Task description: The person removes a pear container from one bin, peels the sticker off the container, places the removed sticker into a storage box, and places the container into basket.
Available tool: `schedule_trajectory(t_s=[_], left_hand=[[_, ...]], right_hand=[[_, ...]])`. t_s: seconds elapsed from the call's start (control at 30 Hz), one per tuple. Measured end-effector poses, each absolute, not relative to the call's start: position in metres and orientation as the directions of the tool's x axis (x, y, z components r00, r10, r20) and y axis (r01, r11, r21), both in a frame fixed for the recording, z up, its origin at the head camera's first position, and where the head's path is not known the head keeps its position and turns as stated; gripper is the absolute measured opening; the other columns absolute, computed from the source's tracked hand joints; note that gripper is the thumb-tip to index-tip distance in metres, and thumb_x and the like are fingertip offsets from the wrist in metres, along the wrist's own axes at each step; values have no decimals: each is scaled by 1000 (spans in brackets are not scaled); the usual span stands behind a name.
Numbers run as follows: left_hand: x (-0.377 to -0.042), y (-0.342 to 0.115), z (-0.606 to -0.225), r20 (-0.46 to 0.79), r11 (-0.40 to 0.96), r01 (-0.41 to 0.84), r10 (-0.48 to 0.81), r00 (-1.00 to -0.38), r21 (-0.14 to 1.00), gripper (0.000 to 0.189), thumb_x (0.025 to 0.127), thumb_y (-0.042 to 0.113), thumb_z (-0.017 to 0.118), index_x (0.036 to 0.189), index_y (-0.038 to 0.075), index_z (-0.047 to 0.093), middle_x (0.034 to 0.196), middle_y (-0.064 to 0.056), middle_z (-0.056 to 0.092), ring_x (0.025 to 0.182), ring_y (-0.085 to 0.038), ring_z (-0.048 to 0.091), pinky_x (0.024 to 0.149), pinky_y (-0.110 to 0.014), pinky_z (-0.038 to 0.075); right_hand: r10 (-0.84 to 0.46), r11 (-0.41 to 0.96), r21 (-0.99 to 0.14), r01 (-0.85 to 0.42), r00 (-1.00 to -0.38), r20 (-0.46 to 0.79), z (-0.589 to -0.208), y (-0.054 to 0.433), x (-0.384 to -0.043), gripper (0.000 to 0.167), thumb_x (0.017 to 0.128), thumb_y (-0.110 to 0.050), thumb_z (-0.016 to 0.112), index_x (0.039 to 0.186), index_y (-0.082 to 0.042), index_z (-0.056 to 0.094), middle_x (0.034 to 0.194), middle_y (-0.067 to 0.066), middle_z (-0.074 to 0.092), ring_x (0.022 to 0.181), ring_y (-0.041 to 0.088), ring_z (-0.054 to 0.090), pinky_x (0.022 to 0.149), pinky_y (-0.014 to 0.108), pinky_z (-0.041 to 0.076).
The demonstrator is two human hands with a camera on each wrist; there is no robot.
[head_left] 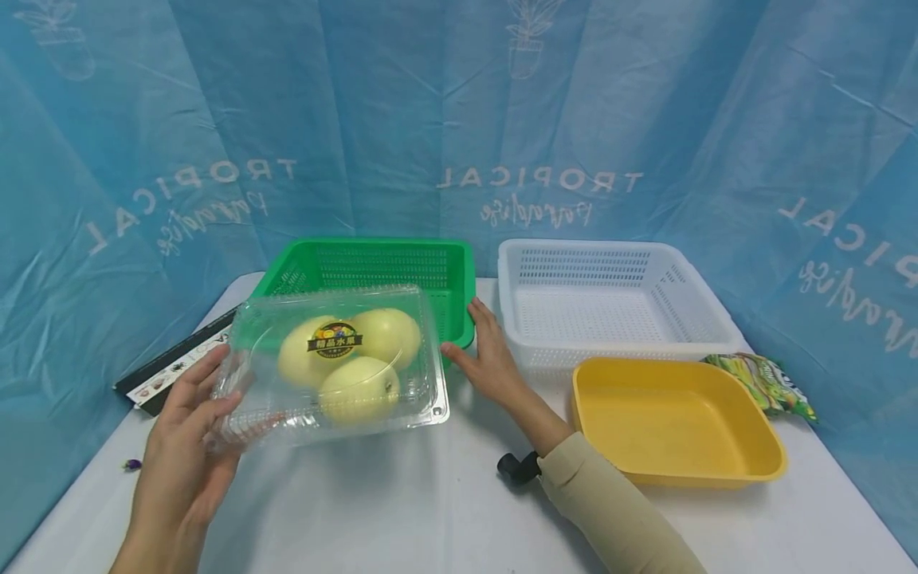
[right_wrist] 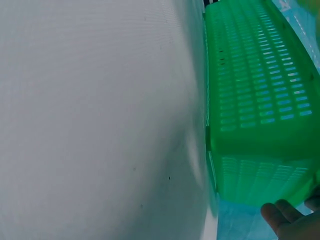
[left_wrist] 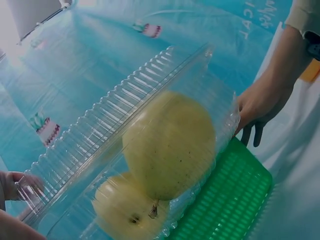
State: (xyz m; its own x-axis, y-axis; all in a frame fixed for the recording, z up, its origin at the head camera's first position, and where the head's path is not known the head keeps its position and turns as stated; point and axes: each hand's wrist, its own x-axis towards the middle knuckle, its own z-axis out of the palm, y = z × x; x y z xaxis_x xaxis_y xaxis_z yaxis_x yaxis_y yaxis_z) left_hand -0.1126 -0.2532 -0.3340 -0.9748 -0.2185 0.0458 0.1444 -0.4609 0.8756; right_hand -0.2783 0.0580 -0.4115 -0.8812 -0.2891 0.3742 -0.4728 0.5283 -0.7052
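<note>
My left hand grips the left end of a clear plastic clamshell fruit box, holding it tilted over the near part of the green basket. Three round, pale yellow fruits lie inside under a black label on the lid. In the left wrist view the fruits show speckled skin through the ribbed plastic wall. My right hand is at the basket's right side, fingers spread and fingertips right at the rim. From the right wrist, the basket's slotted wall and my fingertips beside it show.
A white basket stands right of the green one, with a yellow tray in front of it. Beside the tray lies a green snack bag. A long black-and-white box is at the left. A small dark purple object lies near the left edge.
</note>
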Motion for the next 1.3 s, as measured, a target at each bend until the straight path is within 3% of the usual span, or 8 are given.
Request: schedule_trajectory(t_s=[0.2, 0.43, 0.7, 0.93, 1.0, 1.07, 1.17, 1.3], left_hand=[[-96, -259, -350, -38, -449, 55, -195, -980, 892, 57, 97, 0, 43, 146, 27, 33, 141, 11, 24, 121, -9, 48, 79, -43, 57], [-78, -271, -374, 44, -463, 72, -72, -996, 883, 58, 99, -5, 33, 149, 24, 28, 150, 5, 15, 115, -3, 57, 81, -43, 56], [-66, -270, -398, -22, -358, 13, -92, -995, 933, 59, 98, -1, 39, 149, 27, 27, 135, 13, 32, 113, 3, 57, 81, -35, 57], [-64, -265, -414, -44, -346, 0, -117, -992, 938, 57, 97, -2, 42, 147, 24, 31, 134, 14, 37, 112, 4, 56, 80, -40, 57], [-64, -263, -417, -83, -282, -43, -134, -987, 958, 57, 97, 3, 45, 147, 26, 30, 133, 18, 37, 109, 9, 55, 70, -28, 58], [-65, -262, -421, -94, -269, -53, -141, -986, 962, 57, 97, 4, 46, 147, 26, 30, 133, 19, 38, 109, 11, 53, 69, -28, 58], [-66, -260, -428, -75, -282, -36, -130, -989, 959, 57, 97, 3, 47, 147, 25, 31, 133, 20, 40, 109, 12, 52, 70, -29, 58], [-68, -258, -436, -10, -325, 24, -103, -995, 946, 58, 96, -3, 43, 148, 21, 31, 136, 17, 38, 113, 9, 52, 81, -40, 57]], right_hand=[[-292, 526, -712, -466, -885, 363, -411, 59, -279, 90, 87, -61, 51, 149, -3, 20, 158, 9, 15, 145, 32, 21, 114, 53, 26], [-300, 523, -718, -459, -888, 350, -408, 59, -278, 89, 88, -58, 52, 150, -4, 19, 159, 10, 14, 145, 33, 20, 114, 55, 26], [-300, 509, -728, -460, -887, 351, -408, 59, -277, 86, 90, -53, 55, 150, -4, 19, 159, 10, 13, 145, 32, 19, 113, 55, 26], [-304, 513, -728, -456, -889, 343, -409, 60, -278, 86, 90, -54, 54, 150, -3, 18, 159, 10, 13, 145, 32, 19, 114, 54, 26], [-305, 514, -729, -452, -891, 336, -409, 60, -278, 86, 90, -54, 54, 150, -3, 19, 159, 10, 13, 145, 32, 18, 114, 54, 25], [-310, 514, -733, -445, -894, 325, -408, 59, -277, 85, 90, -53, 54, 150, -4, 18, 159, 9, 12, 145, 32, 18, 114, 55, 24], [-313, 518, -739, -430, -900, 304, -406, 59, -277, 83, 91, -50, 54, 150, -5, 17, 159, 8, 11, 146, 32, 18, 114, 56, 24], [-314, 523, -746, -414, -906, 283, -402, 58, -275, 82, 92, -47, 55, 150, -5, 17, 159, 8, 10, 146, 32, 17, 114, 55, 24]])
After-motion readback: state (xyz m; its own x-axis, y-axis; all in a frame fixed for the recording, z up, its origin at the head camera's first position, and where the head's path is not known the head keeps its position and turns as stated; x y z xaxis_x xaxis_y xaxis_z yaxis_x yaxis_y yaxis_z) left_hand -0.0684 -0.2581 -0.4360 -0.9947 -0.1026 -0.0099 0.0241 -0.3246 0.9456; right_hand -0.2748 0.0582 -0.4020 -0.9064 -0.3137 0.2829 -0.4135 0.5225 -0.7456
